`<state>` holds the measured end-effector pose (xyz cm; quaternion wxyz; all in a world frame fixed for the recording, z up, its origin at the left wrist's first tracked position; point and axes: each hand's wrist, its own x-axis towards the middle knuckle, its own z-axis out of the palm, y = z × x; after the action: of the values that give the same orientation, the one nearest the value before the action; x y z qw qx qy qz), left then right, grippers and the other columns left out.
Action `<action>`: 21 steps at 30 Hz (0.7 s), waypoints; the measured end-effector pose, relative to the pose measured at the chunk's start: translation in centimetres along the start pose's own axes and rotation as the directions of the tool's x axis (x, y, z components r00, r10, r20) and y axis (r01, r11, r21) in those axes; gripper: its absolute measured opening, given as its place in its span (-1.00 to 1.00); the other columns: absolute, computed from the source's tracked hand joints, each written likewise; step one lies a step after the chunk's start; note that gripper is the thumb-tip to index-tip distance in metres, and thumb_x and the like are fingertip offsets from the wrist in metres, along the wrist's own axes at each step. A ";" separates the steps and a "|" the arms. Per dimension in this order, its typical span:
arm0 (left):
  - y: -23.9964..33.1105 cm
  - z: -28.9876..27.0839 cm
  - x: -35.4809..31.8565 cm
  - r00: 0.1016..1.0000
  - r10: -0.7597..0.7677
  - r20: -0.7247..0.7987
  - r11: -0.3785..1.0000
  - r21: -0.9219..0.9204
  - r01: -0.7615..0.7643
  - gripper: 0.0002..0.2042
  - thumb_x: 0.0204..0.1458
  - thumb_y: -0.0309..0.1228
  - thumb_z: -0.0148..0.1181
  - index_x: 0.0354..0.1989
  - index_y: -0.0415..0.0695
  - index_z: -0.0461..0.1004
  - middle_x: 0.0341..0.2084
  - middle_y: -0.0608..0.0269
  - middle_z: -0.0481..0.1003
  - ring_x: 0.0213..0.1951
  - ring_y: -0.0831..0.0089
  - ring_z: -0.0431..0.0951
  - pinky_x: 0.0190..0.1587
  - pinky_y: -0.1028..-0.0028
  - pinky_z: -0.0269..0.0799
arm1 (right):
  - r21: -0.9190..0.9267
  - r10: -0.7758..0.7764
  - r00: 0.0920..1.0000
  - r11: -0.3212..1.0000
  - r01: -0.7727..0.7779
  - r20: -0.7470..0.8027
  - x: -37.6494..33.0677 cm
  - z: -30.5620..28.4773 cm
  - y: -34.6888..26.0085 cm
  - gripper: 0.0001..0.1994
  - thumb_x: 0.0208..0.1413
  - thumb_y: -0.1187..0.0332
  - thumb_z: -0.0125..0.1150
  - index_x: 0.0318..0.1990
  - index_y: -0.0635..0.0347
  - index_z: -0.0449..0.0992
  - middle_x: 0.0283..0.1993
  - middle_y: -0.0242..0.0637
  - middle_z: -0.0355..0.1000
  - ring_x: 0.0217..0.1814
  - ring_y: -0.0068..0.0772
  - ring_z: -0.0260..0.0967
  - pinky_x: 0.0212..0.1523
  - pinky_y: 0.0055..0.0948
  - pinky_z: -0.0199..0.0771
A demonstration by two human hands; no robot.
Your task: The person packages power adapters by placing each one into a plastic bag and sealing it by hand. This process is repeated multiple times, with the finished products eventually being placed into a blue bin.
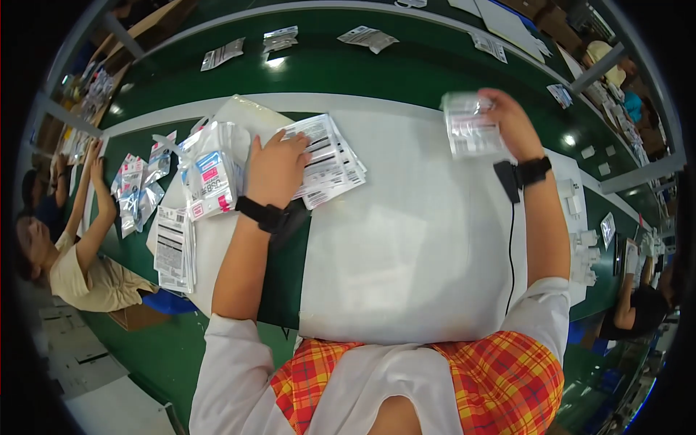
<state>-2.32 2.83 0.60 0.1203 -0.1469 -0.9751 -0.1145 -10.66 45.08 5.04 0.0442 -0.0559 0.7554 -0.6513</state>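
My right hand (pixel 513 125), out over the far right of the white work sheet (pixel 391 246), grips a shiny, see-through and silver packet (pixel 470 130) by its right side. The packet is slightly blurred. My left hand (pixel 279 170) lies with fingers apart on the left part of a fanned stack of flat printed pouches (pixel 330 163). Just left of that hand is a bulging white plastic bag (pixel 214 170) with pink and blue print. Below the bag sits another pile of white pouches with black print (pixel 174 250).
Several silver packets (pixel 368 38) lie spread along the green belt (pixel 312 72) beyond the sheet. More shiny packets (pixel 132 192) are heaped at the left. White plug-like parts (pixel 583 254) line the right side. Other people (pixel 80 254) work at both sides. A black cable (pixel 512 254) hangs from my right wristband.
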 end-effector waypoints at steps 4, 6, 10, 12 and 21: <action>3.0 -0.8 1.3 0.999 -0.020 -0.031 1.000 0.006 0.020 -0.75 0.07 -0.38 0.08 -0.08 -0.12 0.50 -0.11 0.18 0.53 0.09 0.18 0.44 0.18 -0.13 0.11 | -0.144 0.106 0.884 0.971 -0.190 -0.455 1.6 3.5 -4.1 -0.57 0.04 0.46 0.11 0.13 0.10 0.36 -0.15 -0.42 0.41 -0.11 -0.52 0.35 -0.09 -0.60 0.31; 6.2 -0.7 1.9 0.986 0.124 -0.112 0.991 -0.045 -0.129 -0.78 0.04 -0.41 0.07 -0.15 -0.16 0.50 -0.18 0.13 0.54 0.03 0.18 0.47 0.19 -0.12 0.11 | -0.298 -0.063 0.962 0.954 -0.020 -0.265 0.3 5.5 -4.1 -0.61 0.04 0.44 0.12 0.08 0.11 0.39 -0.17 -0.41 0.43 -0.11 -0.51 0.37 -0.11 -0.58 0.33; 13.1 3.0 2.9 0.945 0.262 -0.194 0.918 -0.252 -0.306 -0.79 -0.04 -0.50 0.05 -0.20 -0.19 0.48 -0.24 0.09 0.54 -0.04 0.16 0.49 0.21 -0.10 0.11 | -0.666 -0.261 0.943 0.668 0.332 0.208 -5.9 11.5 -5.0 -0.80 -0.01 0.46 0.11 -0.19 0.18 0.50 -0.31 -0.27 0.46 -0.25 -0.26 0.41 -0.21 -0.43 0.39; 14.8 4.1 3.1 0.938 0.313 -0.150 0.866 -0.360 -0.347 -0.77 -0.05 -0.53 0.03 -0.18 -0.20 0.47 -0.23 0.09 0.53 -0.05 0.14 0.49 0.21 -0.09 0.11 | -0.760 -0.228 0.951 0.573 0.306 0.211 -8.4 11.7 -4.8 -0.84 -0.05 0.49 0.11 -0.27 0.20 0.51 -0.34 -0.21 0.46 -0.29 -0.16 0.40 -0.25 -0.36 0.41; 13.7 5.0 4.8 0.903 0.333 0.270 0.888 -0.411 -0.205 -0.65 0.11 -0.46 0.00 0.10 -0.06 0.38 -0.05 0.19 0.52 0.04 0.19 0.46 0.27 -0.14 -0.02 | -0.842 -0.107 0.898 0.314 0.439 0.428 -10.0 11.9 2.5 -0.73 -0.20 0.53 0.06 -0.25 0.17 0.49 -0.20 -0.09 0.37 -0.09 0.03 0.28 -0.05 -0.17 0.34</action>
<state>-3.48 18.16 -0.29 -0.0616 -0.3200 -0.9109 -0.2531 0.81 35.26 0.70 0.0043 -0.2951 0.9507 -0.0950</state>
